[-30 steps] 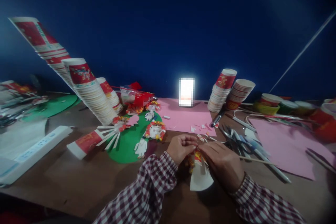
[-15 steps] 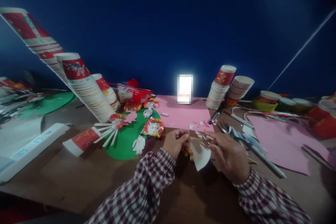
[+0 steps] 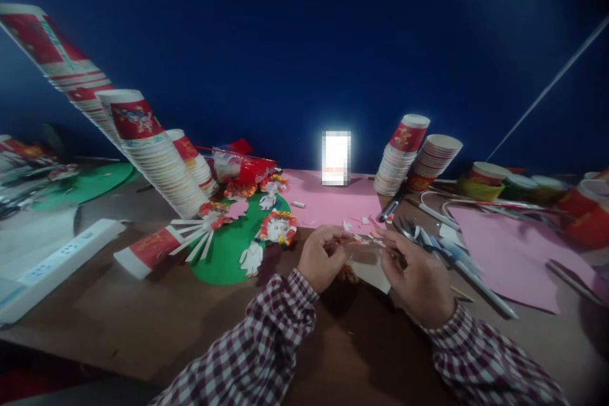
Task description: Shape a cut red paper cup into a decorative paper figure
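Observation:
Between my hands, low over the brown table, is a pale paper piece with a red and yellow decorated edge. My left hand pinches its left side, fingers closed. On the right side my right hand grips it with thumb and bent fingers. Some yellow curls show beneath the paper, partly hidden by my left hand. Left of my hands, a ring-shaped paper piece and a white paper figure lie at the green sheet.
Paper cup stacks lean at the left, and others stand at the back right. A red cup lies near a power strip. Pens and tools lie beside pink paper. A bright blurred rectangle stands behind.
The pale paper has turned and now lies flatter, stretching sideways between my hands. My left fingers have closed in on its left side. The view has shifted slightly.

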Available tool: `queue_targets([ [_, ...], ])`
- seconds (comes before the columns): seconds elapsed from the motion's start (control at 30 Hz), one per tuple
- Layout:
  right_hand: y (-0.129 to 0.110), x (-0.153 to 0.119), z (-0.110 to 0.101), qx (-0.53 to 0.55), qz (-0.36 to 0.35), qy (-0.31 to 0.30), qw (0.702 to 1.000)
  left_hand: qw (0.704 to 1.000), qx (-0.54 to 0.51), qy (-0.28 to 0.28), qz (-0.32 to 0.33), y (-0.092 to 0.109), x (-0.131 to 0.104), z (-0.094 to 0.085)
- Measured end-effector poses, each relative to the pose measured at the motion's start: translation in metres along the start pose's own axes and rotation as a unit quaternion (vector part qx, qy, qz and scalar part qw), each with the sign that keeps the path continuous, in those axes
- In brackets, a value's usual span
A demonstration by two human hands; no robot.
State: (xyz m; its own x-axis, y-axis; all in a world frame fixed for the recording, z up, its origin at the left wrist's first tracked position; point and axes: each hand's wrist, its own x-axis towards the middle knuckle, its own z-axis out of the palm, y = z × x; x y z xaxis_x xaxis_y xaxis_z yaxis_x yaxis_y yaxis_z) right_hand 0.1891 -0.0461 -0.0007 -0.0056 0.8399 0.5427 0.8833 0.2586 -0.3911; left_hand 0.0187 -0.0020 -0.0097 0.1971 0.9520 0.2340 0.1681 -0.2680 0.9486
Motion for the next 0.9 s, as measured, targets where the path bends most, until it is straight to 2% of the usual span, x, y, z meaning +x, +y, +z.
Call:
queue_targets([
  [0.07,0.000,0.000,-0.001,-0.002,0.001,-0.009,1.000,0.999,0.020,-0.018,0.029,0.006,-0.002,-0.001],
  [0.17,-0.002,0.001,-0.003,-0.004,0.002,-0.015,1.000,0.999,0.022,-0.044,0.013,0.007,-0.003,0.000],
  [0.33,-0.003,0.000,-0.003,0.013,-0.007,-0.008,1.000,0.999,-0.029,-0.010,-0.043,-0.006,0.000,0.003],
  [0.5,-0.003,-0.001,-0.003,0.053,-0.010,-0.026,0.998,0.998,-0.033,0.007,-0.057,-0.012,0.004,0.001],
  [0.7,-0.007,-0.002,-0.011,0.121,-0.136,-0.109,0.977,0.992,-0.061,-0.001,-0.114,-0.008,0.004,0.000],
  [0.77,-0.007,-0.002,-0.011,0.105,-0.117,-0.083,0.984,0.988,-0.083,-0.007,-0.130,-0.006,0.004,0.000],
  [0.9,-0.003,0.000,-0.009,0.058,-0.031,-0.018,0.998,0.984,-0.112,-0.014,-0.138,-0.006,0.003,0.001],
])
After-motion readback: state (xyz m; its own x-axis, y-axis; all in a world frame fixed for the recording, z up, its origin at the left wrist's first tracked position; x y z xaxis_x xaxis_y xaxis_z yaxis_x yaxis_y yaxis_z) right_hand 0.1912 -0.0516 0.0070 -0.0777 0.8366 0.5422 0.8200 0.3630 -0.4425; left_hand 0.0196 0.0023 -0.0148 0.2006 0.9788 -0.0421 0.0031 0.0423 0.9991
